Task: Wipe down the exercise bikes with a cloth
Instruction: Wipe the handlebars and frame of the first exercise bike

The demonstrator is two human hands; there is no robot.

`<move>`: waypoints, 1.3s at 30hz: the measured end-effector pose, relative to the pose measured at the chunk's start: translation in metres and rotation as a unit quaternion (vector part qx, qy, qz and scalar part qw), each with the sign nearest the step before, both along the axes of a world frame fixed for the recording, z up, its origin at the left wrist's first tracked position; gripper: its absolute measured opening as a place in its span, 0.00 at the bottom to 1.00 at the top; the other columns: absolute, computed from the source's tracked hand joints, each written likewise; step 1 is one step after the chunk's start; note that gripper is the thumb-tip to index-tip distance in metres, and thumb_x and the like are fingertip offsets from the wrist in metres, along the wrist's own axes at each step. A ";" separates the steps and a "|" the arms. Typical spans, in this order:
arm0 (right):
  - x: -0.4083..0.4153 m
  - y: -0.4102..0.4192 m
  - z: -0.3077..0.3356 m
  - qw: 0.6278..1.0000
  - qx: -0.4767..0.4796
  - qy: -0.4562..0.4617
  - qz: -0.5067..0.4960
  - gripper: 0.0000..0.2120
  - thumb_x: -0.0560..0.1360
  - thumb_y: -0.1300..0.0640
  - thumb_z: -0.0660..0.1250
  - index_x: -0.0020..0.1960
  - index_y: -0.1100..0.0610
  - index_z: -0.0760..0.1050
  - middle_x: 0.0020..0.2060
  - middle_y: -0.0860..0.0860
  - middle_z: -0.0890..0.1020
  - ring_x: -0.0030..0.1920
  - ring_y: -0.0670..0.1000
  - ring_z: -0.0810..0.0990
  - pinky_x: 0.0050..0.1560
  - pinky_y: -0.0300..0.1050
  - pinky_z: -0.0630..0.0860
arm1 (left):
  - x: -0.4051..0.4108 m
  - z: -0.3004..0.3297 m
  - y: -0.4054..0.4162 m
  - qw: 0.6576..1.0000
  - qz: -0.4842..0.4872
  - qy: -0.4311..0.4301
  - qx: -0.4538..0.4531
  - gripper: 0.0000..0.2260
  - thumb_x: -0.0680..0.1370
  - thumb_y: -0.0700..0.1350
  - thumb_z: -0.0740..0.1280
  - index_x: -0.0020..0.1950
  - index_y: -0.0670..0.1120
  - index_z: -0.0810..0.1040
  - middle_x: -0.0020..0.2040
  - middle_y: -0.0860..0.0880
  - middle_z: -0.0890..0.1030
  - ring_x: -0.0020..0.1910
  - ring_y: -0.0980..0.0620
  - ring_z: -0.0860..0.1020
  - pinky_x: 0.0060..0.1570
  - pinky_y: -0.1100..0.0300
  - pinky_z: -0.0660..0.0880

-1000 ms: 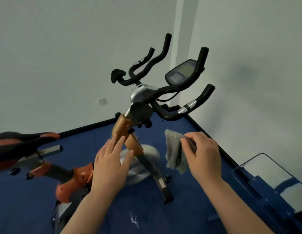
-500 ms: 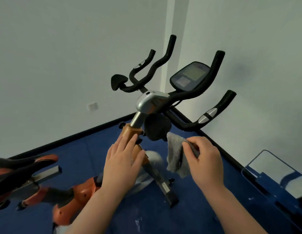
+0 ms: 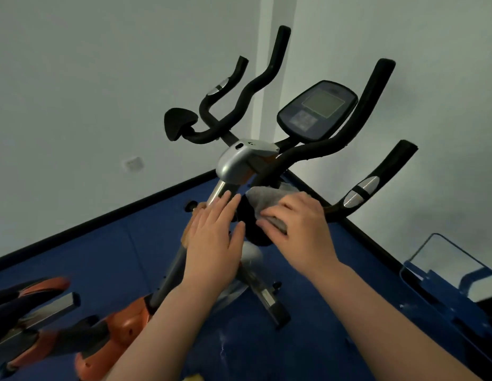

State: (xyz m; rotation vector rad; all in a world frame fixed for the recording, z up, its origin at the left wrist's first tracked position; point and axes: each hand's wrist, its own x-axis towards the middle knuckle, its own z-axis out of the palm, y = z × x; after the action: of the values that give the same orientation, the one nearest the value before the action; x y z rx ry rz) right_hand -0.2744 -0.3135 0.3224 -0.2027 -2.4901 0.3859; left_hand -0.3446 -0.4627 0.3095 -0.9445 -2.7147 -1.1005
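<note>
An orange and silver exercise bike (image 3: 239, 160) fills the middle of the view, with black handlebars (image 3: 316, 152) and a dark console screen (image 3: 317, 110). My right hand (image 3: 299, 229) holds a grey cloth (image 3: 266, 199) against the black elbow pad (image 3: 255, 232) below the handlebar clamp. My left hand (image 3: 214, 237) lies with straight fingers on the handlebar post, just left of that pad. The cloth's lower part is hidden under my fingers.
The bike's black and orange saddle (image 3: 27, 292) juts in at lower left. Blue floor mats (image 3: 101, 251) meet white walls in a corner behind the bike. A blue frame with a clear panel (image 3: 445, 273) stands at lower right.
The view has closed in on the handlebars. My right hand has carried the cloth up and left onto the black pad. My left hand has slid up the post.
</note>
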 end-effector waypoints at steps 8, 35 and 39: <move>-0.018 -0.011 0.004 0.986 -0.100 0.028 -0.128 0.17 0.63 0.51 0.78 0.50 0.53 0.81 0.47 0.48 0.78 0.51 0.50 0.74 0.49 0.55 0.77 | -0.035 -0.015 0.001 0.985 -0.102 -0.020 0.137 0.16 0.79 0.40 0.61 0.66 0.50 0.75 0.62 0.56 0.76 0.60 0.75 0.66 0.60 0.78 0.61; -0.031 -0.024 0.007 0.981 -0.039 -0.023 -0.187 0.05 0.66 0.56 0.76 0.40 0.54 0.82 0.39 0.47 0.82 0.47 0.50 0.77 0.45 0.46 0.73 | -0.065 -0.021 0.013 0.940 -0.134 -0.161 0.268 0.12 0.77 0.38 0.66 0.56 0.51 0.81 0.45 0.60 0.83 0.49 0.64 0.80 0.48 0.72 0.73; -0.014 -0.029 -0.001 0.984 0.025 -0.049 -0.169 0.04 0.68 0.54 0.73 0.40 0.53 0.79 0.37 0.46 0.81 0.45 0.49 0.76 0.46 0.43 0.64 | -0.066 -0.024 0.010 0.912 -0.142 -0.243 0.298 0.12 0.76 0.35 0.67 0.53 0.50 0.82 0.46 0.60 0.84 0.49 0.63 0.81 0.47 0.73 0.74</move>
State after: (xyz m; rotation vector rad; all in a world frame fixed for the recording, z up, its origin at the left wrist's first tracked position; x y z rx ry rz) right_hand -0.2887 -0.3423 0.3212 -0.6260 -2.4950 0.1737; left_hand -0.4110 -0.4531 0.2859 -1.0704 -2.2960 -2.3153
